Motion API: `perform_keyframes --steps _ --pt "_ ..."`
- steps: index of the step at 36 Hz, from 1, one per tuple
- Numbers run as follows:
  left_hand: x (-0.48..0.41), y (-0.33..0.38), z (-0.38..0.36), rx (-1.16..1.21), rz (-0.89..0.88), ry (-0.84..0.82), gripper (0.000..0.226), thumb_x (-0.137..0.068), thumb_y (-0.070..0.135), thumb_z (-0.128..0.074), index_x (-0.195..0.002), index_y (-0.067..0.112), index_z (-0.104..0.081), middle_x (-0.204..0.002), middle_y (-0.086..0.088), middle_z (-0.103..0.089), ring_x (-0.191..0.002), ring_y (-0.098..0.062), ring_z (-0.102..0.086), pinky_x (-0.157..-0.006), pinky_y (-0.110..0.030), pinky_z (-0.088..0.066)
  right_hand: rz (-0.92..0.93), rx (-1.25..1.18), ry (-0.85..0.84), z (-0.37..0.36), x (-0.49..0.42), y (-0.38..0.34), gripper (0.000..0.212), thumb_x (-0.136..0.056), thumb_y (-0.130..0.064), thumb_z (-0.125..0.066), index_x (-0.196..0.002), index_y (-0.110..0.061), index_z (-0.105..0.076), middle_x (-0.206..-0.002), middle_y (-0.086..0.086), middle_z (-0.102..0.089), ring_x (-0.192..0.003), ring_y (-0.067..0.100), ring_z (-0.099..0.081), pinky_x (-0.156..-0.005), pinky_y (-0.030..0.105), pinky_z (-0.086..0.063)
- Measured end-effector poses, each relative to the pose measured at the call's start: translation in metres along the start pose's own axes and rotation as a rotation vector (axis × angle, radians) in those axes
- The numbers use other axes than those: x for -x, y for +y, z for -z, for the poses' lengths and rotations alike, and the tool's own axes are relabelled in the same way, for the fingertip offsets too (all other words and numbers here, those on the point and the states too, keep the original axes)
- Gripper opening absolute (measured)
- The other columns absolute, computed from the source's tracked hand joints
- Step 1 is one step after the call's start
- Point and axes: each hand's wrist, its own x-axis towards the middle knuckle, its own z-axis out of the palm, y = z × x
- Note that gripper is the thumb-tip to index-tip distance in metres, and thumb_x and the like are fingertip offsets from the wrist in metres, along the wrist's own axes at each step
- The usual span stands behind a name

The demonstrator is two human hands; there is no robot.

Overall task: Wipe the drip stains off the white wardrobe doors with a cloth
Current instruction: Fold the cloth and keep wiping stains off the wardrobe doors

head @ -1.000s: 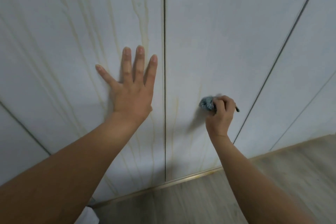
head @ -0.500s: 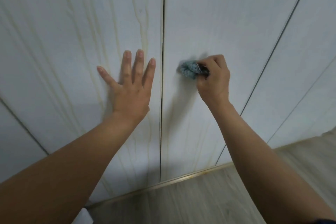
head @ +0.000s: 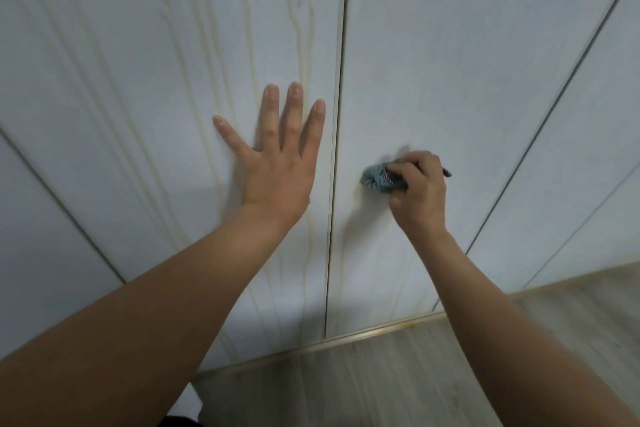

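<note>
Left hand (head: 277,170) lies flat on the left door (head: 138,80), fingers (head: 270,111) straight and fanned apart, little finger splayed widest, holding nothing. Judged purpose: bracing the body and steadying the panel against the rubbing alongside. Right hand (head: 419,194) works the right door (head: 450,45), just beside the seam (head: 341,80) between the two panels, its fingers (head: 401,168) curled tight round a bunched blue-grey cloth (head: 377,178). The cloth juts out of the fist on the side toward the seam, with the wad touching the panel and the rest hidden in the palm. Bunching is judged to concentrate pressure on one narrow streak. Drip stains (head: 298,28): yellowish vertical runs, dense on the left door above and below the flat hand, fainter on the right door below the cloth. Right door above the cloth looks nearly clean; left door judged not yet wiped. A small dark tip (head: 446,173) shows past the right knuckles, identity cannot be told
</note>
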Motion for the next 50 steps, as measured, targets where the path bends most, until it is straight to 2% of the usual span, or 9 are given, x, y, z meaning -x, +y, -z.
perform_keyframes --steps 5,12,15,20,26,33,36,43,50 --pt "0.001 0.0 -0.001 -0.002 -0.002 0.016 0.127 -0.084 0.049 -0.077 -0.162 0.014 0.015 -0.168 -0.021 0.02 -0.155 -0.048 0.01 -0.1 -0.09 -0.017 -0.136 -0.014 -0.002 0.012 -0.022 -0.013 0.046 -0.066 0.019 -0.048 -0.095 -0.002 -0.076 -0.098 0.013 -0.058 -0.093 0.03 -0.055 -0.08 0.019 -0.038" --pt "0.0 0.004 -0.002 -0.002 -0.003 0.017 0.129 -0.081 0.049 -0.079 -0.162 0.015 0.016 -0.167 -0.021 0.022 -0.155 -0.047 0.012 -0.101 -0.091 -0.012 -0.166 0.038 0.114 -0.019 0.062 0.007 0.022 -0.085 0.021 -0.059 -0.102 0.007 -0.061 -0.106 0.013 -0.051 -0.099 0.02 -0.057 -0.079 0.033 -0.052" --pt "0.0 0.002 -0.003 -0.008 -0.005 0.027 0.128 -0.082 0.05 -0.078 -0.162 0.014 0.016 -0.167 -0.021 0.021 -0.154 -0.047 0.011 -0.101 -0.091 -0.014 -0.122 0.082 -0.024 -0.035 0.104 0.024 0.03 -0.075 0.027 -0.067 -0.095 0.004 -0.067 -0.113 0.01 -0.047 -0.098 0.036 -0.052 -0.078 0.047 -0.053" --pt "0.003 0.001 -0.001 -0.015 0.001 0.02 0.129 -0.081 0.05 -0.078 -0.162 0.014 0.015 -0.168 -0.021 0.02 -0.155 -0.047 0.01 -0.101 -0.09 -0.016 -0.201 0.054 -0.197 -0.023 0.103 0.027 0.038 -0.064 0.03 -0.068 -0.09 0.003 -0.072 -0.099 0.015 -0.057 -0.089 0.036 -0.055 -0.073 0.041 -0.052" --pt "0.001 0.001 0.002 -0.033 0.007 0.006 0.131 -0.081 0.052 -0.078 -0.162 0.014 0.017 -0.167 -0.021 0.022 -0.155 -0.047 0.011 -0.101 -0.089 -0.018 -0.08 -0.103 0.03 0.01 0.009 -0.025 0.034 -0.067 0.016 -0.062 -0.091 -0.005 -0.076 -0.091 0.011 -0.059 -0.08 0.026 -0.058 -0.065 0.033 -0.047" --pt "0.001 0.001 0.003 0.0 0.005 -0.012 0.127 -0.084 0.053 -0.074 -0.162 0.017 0.019 -0.167 -0.019 0.023 -0.155 -0.046 0.013 -0.102 -0.091 -0.013 0.135 -0.069 0.128 -0.017 -0.034 -0.064 0.025 -0.083 0.005 -0.055 -0.095 -0.001 -0.076 -0.095 0.02 -0.061 -0.088 0.033 -0.056 -0.084 0.018 -0.039" --pt "0.0 0.002 0.004 0.0 -0.003 -0.017 0.125 -0.085 0.055 -0.072 -0.161 0.016 0.02 -0.166 -0.019 0.025 -0.154 -0.046 0.016 -0.102 -0.091 -0.011 0.119 -0.055 0.188 -0.038 0.006 -0.047 0.02 -0.085 0.012 -0.063 -0.097 -0.002 -0.069 -0.099 0.019 -0.06 -0.09 0.032 -0.054 -0.081 0.03 -0.046" --pt "0.0 0.0 0.005 0.0 -0.001 -0.037 0.128 -0.084 0.048 -0.076 -0.161 0.016 0.021 -0.168 -0.018 0.024 -0.154 -0.045 0.016 -0.102 -0.091 -0.008 0.043 0.016 -0.227 -0.048 0.093 -0.012 0.037 -0.063 0.027 -0.069 -0.09 0.002 -0.074 -0.097 0.019 -0.063 -0.087 0.039 -0.057 -0.073 0.039 -0.048" --pt "0.001 0.0 0.004 0.011 0.01 -0.032 0.126 -0.085 0.051 -0.074 -0.161 0.017 0.02 -0.167 -0.018 0.025 -0.154 -0.044 0.017 -0.103 -0.09 -0.013 -0.045 -0.075 0.185 -0.023 0.008 -0.044 0.037 -0.072 0.021 -0.058 -0.096 0.0 -0.077 -0.099 0.019 -0.063 -0.09 0.031 -0.06 -0.087 0.014 -0.039"
